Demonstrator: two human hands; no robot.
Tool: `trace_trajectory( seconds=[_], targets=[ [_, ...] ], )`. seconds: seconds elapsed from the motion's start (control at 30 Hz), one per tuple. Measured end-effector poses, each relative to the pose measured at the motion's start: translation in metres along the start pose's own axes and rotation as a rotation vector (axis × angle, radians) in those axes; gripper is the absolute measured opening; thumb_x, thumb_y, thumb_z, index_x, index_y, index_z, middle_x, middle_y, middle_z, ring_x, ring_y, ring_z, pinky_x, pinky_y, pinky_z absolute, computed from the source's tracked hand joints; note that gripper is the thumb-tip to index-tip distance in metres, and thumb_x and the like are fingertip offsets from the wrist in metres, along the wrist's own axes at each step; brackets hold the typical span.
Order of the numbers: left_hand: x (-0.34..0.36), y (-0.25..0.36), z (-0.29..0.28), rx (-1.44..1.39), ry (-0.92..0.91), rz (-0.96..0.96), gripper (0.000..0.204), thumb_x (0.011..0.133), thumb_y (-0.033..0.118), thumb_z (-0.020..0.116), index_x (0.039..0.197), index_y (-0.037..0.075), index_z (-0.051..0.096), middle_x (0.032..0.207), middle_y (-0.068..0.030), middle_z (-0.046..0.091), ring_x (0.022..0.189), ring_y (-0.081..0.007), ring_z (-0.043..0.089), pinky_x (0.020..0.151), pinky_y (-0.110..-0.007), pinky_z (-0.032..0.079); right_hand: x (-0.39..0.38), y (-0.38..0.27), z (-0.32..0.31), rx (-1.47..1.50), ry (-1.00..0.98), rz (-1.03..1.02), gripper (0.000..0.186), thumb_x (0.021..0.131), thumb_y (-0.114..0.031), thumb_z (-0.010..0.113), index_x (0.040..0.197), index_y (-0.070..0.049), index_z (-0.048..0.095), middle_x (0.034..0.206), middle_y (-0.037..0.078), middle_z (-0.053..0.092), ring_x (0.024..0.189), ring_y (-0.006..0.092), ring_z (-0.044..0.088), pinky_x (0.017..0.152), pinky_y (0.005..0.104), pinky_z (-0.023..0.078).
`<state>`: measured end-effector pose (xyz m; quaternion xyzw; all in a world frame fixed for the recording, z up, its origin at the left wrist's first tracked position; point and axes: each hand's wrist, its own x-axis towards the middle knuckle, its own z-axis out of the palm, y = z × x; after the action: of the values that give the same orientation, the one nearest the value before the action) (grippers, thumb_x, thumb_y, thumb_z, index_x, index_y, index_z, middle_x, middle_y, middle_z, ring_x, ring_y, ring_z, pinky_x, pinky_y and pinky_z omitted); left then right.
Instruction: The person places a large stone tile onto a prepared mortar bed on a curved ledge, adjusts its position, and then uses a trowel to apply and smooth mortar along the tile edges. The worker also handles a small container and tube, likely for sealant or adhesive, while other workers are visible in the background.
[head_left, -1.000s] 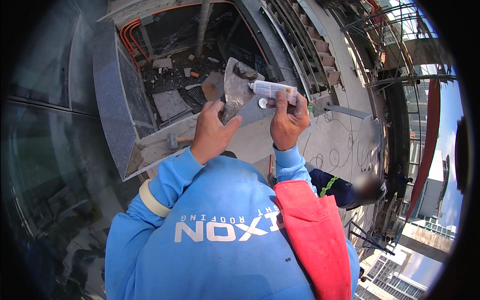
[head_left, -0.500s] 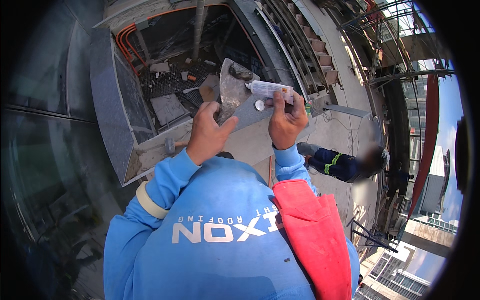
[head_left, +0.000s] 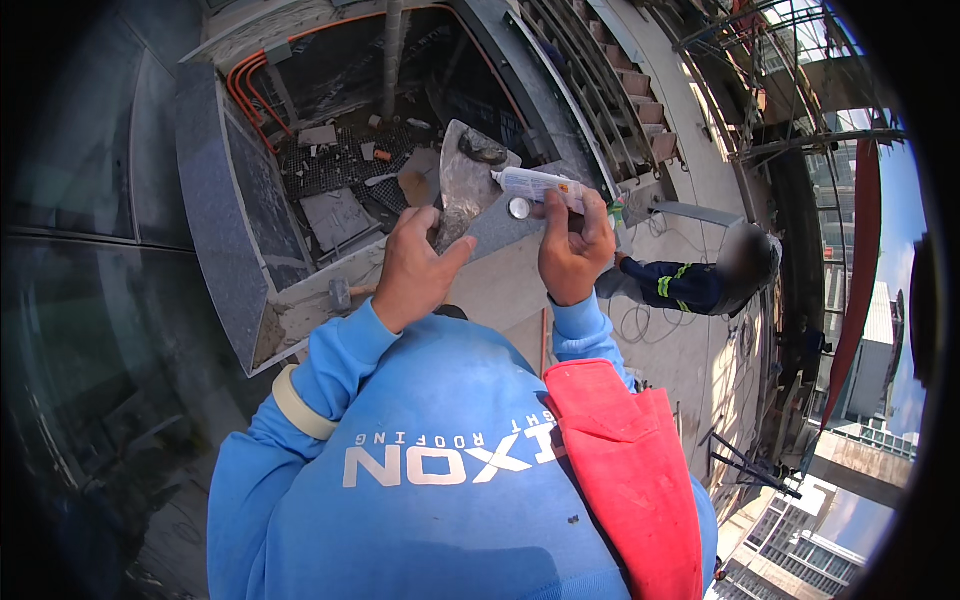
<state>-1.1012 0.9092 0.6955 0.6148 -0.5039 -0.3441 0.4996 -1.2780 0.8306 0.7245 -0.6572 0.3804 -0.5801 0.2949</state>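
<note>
My left hand grips the narrow lower end of a flat, wedge-shaped grey slab, its thumb pointing to the right. A dark lump of paste sits near the slab's upper edge. Between the thumb and fingers of my right hand is a white squeeze tube with printing and a small orange label. Its nozzle points left, over the slab beside the lump. Just below the tube is a small round white-silver lid; whether it touches my fingers I cannot tell.
Ahead is a stone-clad box with rubble and mesh inside and orange conduit along its wall. A mallet rests on the near ledge. To the right a co-worker in navy with reflective stripes bends near cables. Scaffolding stands beyond.
The tube and my right hand have shifted slightly down and left. My left hand and the slab stay almost still. The co-worker has moved up in the picture.
</note>
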Motion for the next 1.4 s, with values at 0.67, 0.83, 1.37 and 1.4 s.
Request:
trace_trajectory(
  seconds=[0.67, 0.83, 1.37, 1.4],
  targets=[
    [-0.006, -0.075, 0.065, -0.083, -0.007, -0.565, 0.022, 0.093, 0.013, 0.072, 0.105, -0.002, 0.061, 0.096, -0.0045, 0.064, 0.087, -0.0114, 0.054, 0.078, -0.029, 0.047, -0.136, 0.407, -0.091, 0.234, 0.294, 1.514, 0.022, 0.101, -0.013, 0.063, 0.119, -0.002, 0.058, 0.098, 0.007, 0.067, 0.075, 0.015, 0.065, 0.066, 0.0301, 0.059],
    [-0.035, -0.116, 0.087, -0.059, 0.105, -0.824, 0.02, 0.095, 0.012, 0.07, 0.107, 0.001, 0.061, 0.088, -0.0037, 0.065, 0.076, -0.0098, 0.057, 0.067, -0.026, 0.047, -0.193, 0.542, -0.048, 0.087, 0.473, 1.699, 0.023, 0.102, -0.011, 0.06, 0.122, 0.0, 0.057, 0.102, 0.01, 0.068, 0.077, 0.0162, 0.066, 0.064, 0.0327, 0.06],
    [-0.023, -0.091, 0.02, -0.427, -0.087, -0.586, 0.021, 0.1, 0.015, 0.065, 0.114, 0.002, 0.059, 0.093, -0.0068, 0.066, 0.074, -0.0108, 0.061, 0.062, -0.025, 0.05, -0.143, 0.169, 0.023, 0.769, -0.646, 1.063, 0.048, 0.102, -0.027, 0.065, 0.139, 0.002, 0.057, 0.11, 0.007, 0.068, 0.087, 0.0135, 0.065, 0.074, 0.0306, 0.056],
    [-0.032, -0.088, 0.015, -0.489, -0.122, -0.528, 0.02, 0.1, 0.015, 0.063, 0.115, 0.002, 0.059, 0.094, -0.0064, 0.066, 0.074, -0.0109, 0.061, 0.062, -0.025, 0.05, -0.141, 0.137, 0.032, 0.81, -0.648, 1.071, 0.048, 0.103, -0.028, 0.063, 0.141, 0.001, 0.056, 0.109, 0.006, 0.067, 0.088, 0.0132, 0.064, 0.074, 0.0311, 0.056]
  ],
)
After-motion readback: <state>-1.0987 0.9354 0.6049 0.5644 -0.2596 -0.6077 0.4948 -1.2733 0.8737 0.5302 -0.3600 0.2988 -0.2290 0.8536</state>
